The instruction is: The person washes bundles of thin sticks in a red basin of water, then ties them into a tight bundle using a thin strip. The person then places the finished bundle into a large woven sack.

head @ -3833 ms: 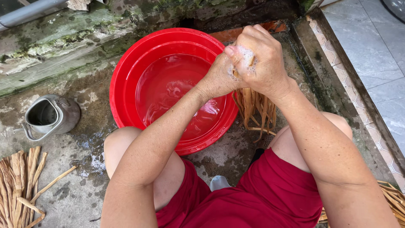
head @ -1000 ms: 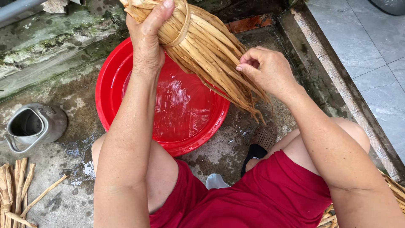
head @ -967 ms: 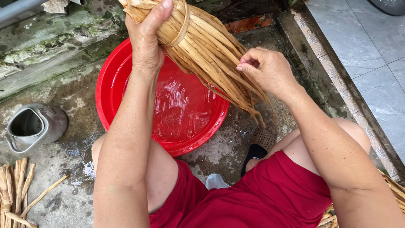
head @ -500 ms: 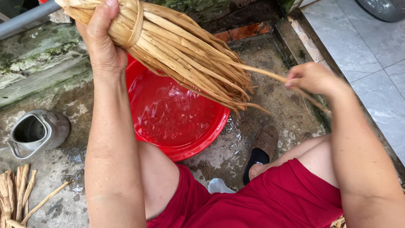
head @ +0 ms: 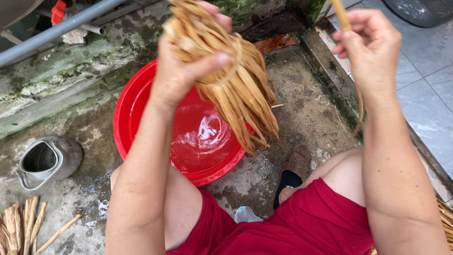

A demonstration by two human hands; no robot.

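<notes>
Left hand: your left hand (head: 181, 71) is closed tight around the tied top of the bundle of dried strips (head: 236, 89), held up in the air over the basin.
Right hand: your right hand (head: 370, 45) is closed in a pinch on a single strip (head: 359, 111), at abt 2 o'clock from the bundle; the strip hangs down past yr wrist, apart from the rest.
Bundle place: above the 3 o'clock rim of the red plastic basin (head: 127, 111); the loose ends point down to abt 5 o'clock, not touching the water.
Basin: has clear water inside w/ ripples; it sits on the wet concrete floor (head: 306, 108), between yr knees and the mossy wall.
Progress, done: I judge the bundle is already wetted, bc drops and wet marks lie on the floor under it, and one strip is already pulled apart from it.
Progress, left: nearly whole bundle is still bound together in yr left hand, so most strips are not separated yet.
Other strips: a small pile of dry strips (head: 21, 226) lies at 8 o'clock of the basin, well apart; more strip ends (head: 446, 215) show at 4 o'clock, beside yr right arm.
Metal kettle: the kettle (head: 47, 158) stands at 9 o'clock of the basin, near it, lid off.
Packages, labels, signs: none visible; only a grey pipe (head: 56, 30) w/ a red valve handle (head: 57, 10) at 11 o'clock, no marking I can tell.
</notes>
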